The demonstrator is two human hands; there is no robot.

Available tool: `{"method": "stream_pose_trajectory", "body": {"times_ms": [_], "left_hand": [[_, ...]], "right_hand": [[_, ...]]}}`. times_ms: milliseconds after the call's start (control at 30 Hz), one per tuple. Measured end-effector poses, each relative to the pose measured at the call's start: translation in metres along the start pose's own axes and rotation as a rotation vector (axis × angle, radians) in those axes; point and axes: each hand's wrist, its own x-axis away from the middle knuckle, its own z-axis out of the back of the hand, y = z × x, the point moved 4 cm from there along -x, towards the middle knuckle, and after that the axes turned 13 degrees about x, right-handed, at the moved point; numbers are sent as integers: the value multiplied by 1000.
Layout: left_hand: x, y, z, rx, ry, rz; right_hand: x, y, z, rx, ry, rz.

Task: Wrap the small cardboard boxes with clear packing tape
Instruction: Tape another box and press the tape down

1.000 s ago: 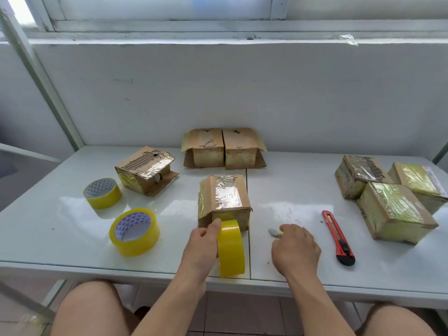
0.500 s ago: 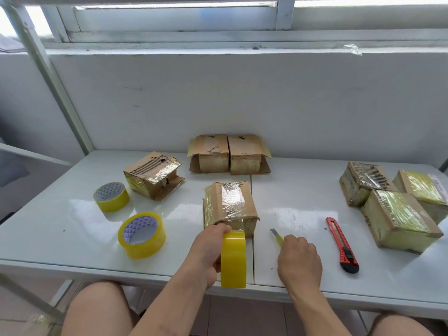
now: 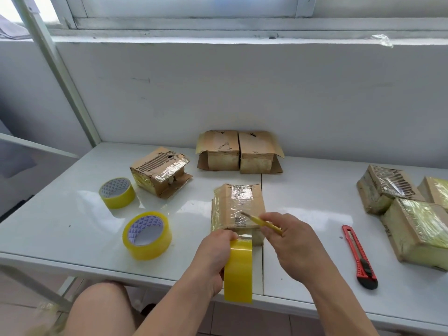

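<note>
While the left hand grips the tape roll, the right hand pinches a yellow cutter.

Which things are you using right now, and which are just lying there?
In use:
left hand gripping a tape roll
right hand holding a yellow cutter
middle box

Lying about:
two spare tape rolls
red cutter
other boxes
</note>
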Motion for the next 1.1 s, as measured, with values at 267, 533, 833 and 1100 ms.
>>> {"method": "stream_pose_trajectory", "body": {"times_ms": [267,533,833,1100], "left_hand": [[-22,28,-1,-125,38,-141],[-24,38,-1,-69,-59,-7],[-26,30,-8,-125,-1,-49],[-34,30,0,-60,88,9]], "right_hand": [[-17,3,-8,-4,65,63],[-49,-13,-23,-33,81,88],[-52,-16,-22,10,68,20],[-36,-13,5,123,-5,51]]}}
